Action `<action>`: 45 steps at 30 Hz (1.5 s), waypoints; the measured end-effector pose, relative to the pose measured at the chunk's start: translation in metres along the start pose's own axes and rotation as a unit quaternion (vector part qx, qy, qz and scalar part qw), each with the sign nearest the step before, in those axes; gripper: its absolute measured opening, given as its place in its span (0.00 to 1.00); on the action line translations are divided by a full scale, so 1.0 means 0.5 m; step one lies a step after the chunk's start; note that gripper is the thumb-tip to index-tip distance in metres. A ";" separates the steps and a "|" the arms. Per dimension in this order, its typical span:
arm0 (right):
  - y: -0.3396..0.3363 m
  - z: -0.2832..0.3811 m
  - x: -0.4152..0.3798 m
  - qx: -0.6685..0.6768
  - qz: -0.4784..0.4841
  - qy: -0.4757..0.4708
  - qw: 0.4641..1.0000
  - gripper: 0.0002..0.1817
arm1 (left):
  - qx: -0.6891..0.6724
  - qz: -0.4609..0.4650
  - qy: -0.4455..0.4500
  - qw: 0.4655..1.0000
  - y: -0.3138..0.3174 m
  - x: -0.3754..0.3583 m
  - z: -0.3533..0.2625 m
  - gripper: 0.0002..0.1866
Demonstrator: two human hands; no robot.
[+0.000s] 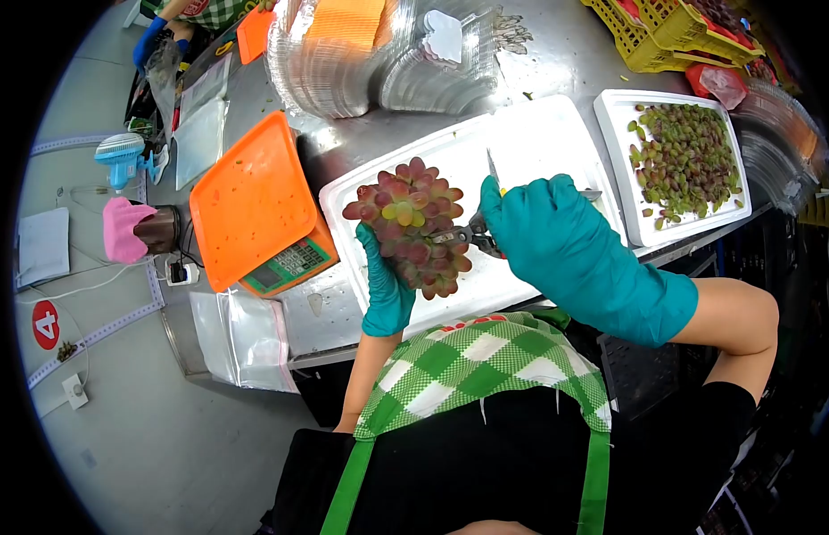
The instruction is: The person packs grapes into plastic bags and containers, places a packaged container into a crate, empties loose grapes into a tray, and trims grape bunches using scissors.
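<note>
Metal bench [557, 73], front edge: left hand [387, 290] cradles a succulent [407, 201]; right hand [557, 236] clenches a metal-tipped tool [475, 234] at its leaves [437, 269], apparent trimming that next demands steady aim.

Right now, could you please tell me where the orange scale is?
In the head view's left half, the orange scale stands on the metal table, left of the white tray under the grapes.

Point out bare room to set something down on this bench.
Bare steel shows between the clear container stacks and the yellow crates. The central white tray has open floor beyond the right hand. It is crowded around the orange scale, clear bags and leaf-filled tray.
</note>
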State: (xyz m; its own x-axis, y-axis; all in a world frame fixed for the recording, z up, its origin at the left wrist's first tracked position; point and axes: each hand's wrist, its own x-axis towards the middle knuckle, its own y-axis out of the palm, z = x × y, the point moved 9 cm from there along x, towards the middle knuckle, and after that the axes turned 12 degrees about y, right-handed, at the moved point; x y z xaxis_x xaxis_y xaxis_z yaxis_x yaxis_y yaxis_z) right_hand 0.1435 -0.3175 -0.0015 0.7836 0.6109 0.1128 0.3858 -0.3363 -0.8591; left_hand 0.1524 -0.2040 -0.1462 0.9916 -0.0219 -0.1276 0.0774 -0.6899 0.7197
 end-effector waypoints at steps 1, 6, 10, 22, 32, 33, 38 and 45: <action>-0.006 0.000 0.003 -0.006 0.003 -0.010 1.000 0.22 | 0.009 -0.021 0.007 1.000 -0.007 0.000 0.002 0.34; 0.002 0.005 0.003 0.046 -0.015 -0.024 0.999 0.01 | 0.053 -0.055 -0.003 0.997 -0.031 -0.008 0.009 0.34; 0.011 0.002 -0.003 0.092 -0.021 -0.014 0.995 0.01 | 0.048 -0.030 -0.008 0.998 -0.028 -0.011 0.015 0.33; 0.051 -0.047 -0.033 0.266 0.058 0.042 0.961 0.23 | 0.004 -0.013 0.018 1.000 -0.028 0.008 0.003 0.36; 0.077 -0.073 -0.066 0.359 0.086 0.132 0.920 0.31 | 0.137 -0.069 0.102 0.983 -0.049 0.033 -0.050 0.38; 0.074 -0.077 -0.064 0.369 0.070 0.144 0.916 0.32 | 0.137 -0.056 0.102 0.984 -0.038 0.036 -0.051 0.38; 0.087 -0.066 -0.057 0.312 0.081 0.151 0.935 0.34 | 0.093 -0.050 0.148 0.983 -0.064 0.054 -0.040 0.37; 0.109 -0.094 -0.089 0.298 0.126 0.173 0.930 0.35 | 0.065 -0.066 0.137 0.986 -0.049 0.055 -0.036 0.36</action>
State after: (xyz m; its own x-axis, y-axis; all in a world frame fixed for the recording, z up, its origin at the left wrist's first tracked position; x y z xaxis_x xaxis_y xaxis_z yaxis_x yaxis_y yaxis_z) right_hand 0.1525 -0.3967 -0.0296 0.9620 0.2651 -0.0655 -0.0902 0.0820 -0.9925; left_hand 0.1796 -0.1745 -0.1549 0.9661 0.2580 -0.0122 0.2110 -0.7612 0.6132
